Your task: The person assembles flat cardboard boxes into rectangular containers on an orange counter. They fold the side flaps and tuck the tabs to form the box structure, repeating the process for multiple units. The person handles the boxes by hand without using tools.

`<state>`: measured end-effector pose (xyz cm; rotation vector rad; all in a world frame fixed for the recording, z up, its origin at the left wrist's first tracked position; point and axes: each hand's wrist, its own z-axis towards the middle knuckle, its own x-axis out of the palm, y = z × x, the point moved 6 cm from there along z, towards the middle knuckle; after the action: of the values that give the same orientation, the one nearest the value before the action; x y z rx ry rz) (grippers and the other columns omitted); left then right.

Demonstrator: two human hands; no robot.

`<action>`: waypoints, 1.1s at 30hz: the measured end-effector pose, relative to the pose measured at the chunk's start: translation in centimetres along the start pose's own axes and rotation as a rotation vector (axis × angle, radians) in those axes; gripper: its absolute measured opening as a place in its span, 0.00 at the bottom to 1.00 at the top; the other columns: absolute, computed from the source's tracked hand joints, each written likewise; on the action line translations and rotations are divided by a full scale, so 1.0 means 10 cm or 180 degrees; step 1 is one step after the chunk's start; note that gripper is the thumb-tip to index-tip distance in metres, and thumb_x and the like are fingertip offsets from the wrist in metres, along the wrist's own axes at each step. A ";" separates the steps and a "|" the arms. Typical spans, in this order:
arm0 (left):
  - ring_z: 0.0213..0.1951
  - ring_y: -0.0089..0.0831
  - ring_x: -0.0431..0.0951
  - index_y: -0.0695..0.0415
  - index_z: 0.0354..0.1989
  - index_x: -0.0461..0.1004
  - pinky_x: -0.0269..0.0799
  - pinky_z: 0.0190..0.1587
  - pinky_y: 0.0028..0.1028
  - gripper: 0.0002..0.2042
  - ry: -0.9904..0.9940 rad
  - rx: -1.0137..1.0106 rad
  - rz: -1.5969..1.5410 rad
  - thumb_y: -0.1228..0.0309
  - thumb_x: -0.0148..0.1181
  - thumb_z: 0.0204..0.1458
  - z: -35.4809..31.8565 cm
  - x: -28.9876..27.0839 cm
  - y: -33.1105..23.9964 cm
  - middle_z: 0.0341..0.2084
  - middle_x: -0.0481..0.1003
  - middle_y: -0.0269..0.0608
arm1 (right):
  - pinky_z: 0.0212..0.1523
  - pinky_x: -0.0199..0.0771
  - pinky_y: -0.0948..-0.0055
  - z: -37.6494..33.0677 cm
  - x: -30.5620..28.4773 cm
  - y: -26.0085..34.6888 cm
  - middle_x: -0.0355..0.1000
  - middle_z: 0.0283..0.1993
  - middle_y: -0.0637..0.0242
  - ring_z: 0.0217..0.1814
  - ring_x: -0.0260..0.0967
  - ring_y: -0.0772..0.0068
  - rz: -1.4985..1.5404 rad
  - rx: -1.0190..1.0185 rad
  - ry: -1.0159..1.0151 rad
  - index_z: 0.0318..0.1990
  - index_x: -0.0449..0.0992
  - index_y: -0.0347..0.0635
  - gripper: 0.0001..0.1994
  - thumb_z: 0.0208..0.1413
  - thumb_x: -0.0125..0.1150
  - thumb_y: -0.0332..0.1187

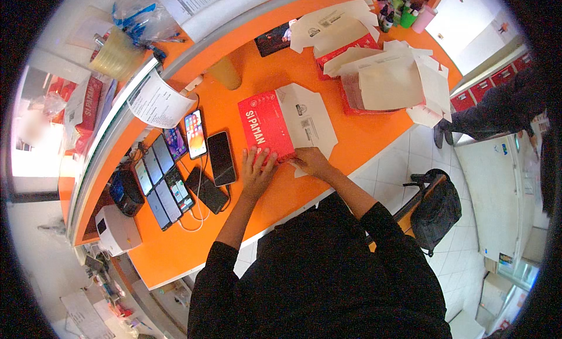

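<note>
A red and white cardboard food box, partly folded, lies on the orange counter in front of me. Its white flap spreads out flat to the right. My left hand rests on the near left corner of the red panel, fingers stretched out and apart. At the near right corner my right hand has its fingers bent around the box's edge, pinching the card. The right fingertips are partly hidden by the hand itself.
Several phones with cables lie left of the box. More open boxes are stacked at the far right. A paper receipt hangs at the counter's raised ledge. A black backpack sits on a chair to the right; another person's legs are beyond.
</note>
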<state>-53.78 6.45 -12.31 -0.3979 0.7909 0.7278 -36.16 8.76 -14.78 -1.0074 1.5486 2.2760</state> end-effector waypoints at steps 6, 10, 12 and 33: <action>0.64 0.47 0.60 0.44 0.61 0.67 0.60 0.64 0.52 0.29 0.0145 0.0056 -0.0183 0.63 0.68 0.47 0.05 -0.01 0.03 0.60 0.64 0.36 | 0.45 0.73 0.56 0.01 0.00 -0.08 0.76 0.43 0.51 0.45 0.73 0.47 0.0107 0.0087 0.0272 0.48 0.75 0.41 0.16 0.59 0.55 0.40; 0.63 0.46 0.62 0.47 0.60 0.69 0.63 0.63 0.46 0.28 0.0103 -0.0065 -0.0260 0.65 0.68 0.47 0.13 -0.05 0.02 0.58 0.67 0.35 | 0.45 0.73 0.56 -0.02 0.02 -0.05 0.73 0.46 0.47 0.47 0.72 0.43 0.0404 0.0045 -0.0026 0.52 0.71 0.40 0.15 0.57 0.55 0.30; 0.62 0.45 0.63 0.48 0.58 0.71 0.64 0.62 0.45 0.27 -0.0002 -0.0174 -0.0229 0.67 0.68 0.46 0.16 -0.05 -0.03 0.57 0.68 0.34 | 0.47 0.72 0.56 -0.05 0.05 -0.04 0.72 0.48 0.46 0.50 0.71 0.42 0.0515 0.0177 -0.0140 0.54 0.69 0.39 0.17 0.57 0.54 0.28; 0.60 0.51 0.62 0.61 0.63 0.62 0.50 0.64 0.53 0.32 0.0385 -0.1641 0.0273 0.50 0.52 0.56 1.27 -0.01 0.51 0.57 0.65 0.53 | 0.64 0.58 0.65 0.41 -0.35 0.07 0.67 0.60 0.58 0.61 0.64 0.63 0.2720 0.1670 0.0051 0.62 0.65 0.37 0.32 0.68 0.32 0.56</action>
<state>-51.18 17.22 -4.34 -0.8829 0.7309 0.9963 -35.60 12.79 -11.13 -0.2217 2.7549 2.0268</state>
